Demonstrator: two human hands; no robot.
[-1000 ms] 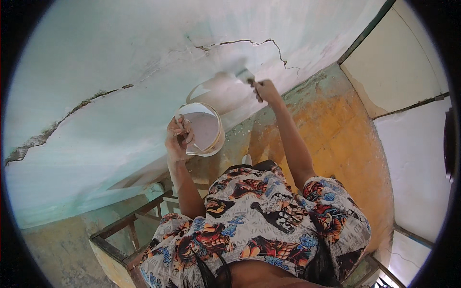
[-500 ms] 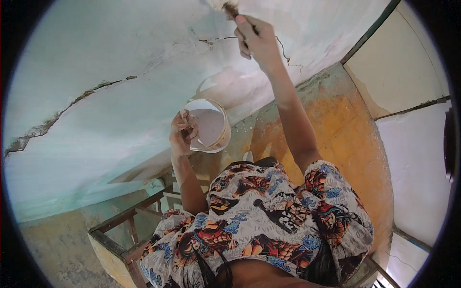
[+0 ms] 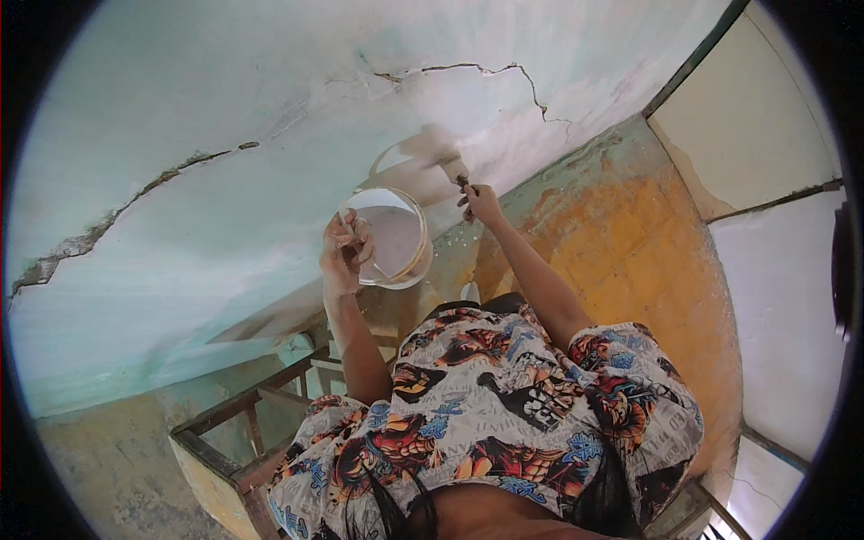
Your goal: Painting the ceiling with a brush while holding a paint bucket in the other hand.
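Note:
My left hand (image 3: 346,250) is closed on the near left rim of a white bucket (image 3: 419,261), with its fingers hooked over the edge. Pale whitish paint (image 3: 391,236) fills part of the bucket. My right hand (image 3: 481,205) grips a paintbrush (image 3: 455,167) by its handle, to the right of the bucket and beyond it. The brush's pale bristles are against the light green and white wall (image 3: 297,207) or very close to it, low down. A dark crack (image 3: 486,67) runs through the wall above the brush.
A longer jagged crack (image 3: 135,193) crosses the wall at the left. At the lower left stands a wooden frame (image 3: 211,441) with open slats. The floor (image 3: 621,261) at the right is worn yellow-orange, with white specks near the bucket. Pale panels (image 3: 765,117) stand on the far right.
My right hand has brought the paintbrush down from the upper wall, above the crack, to the lower wall near the bucket. My left hand and the bucket have hardly moved.

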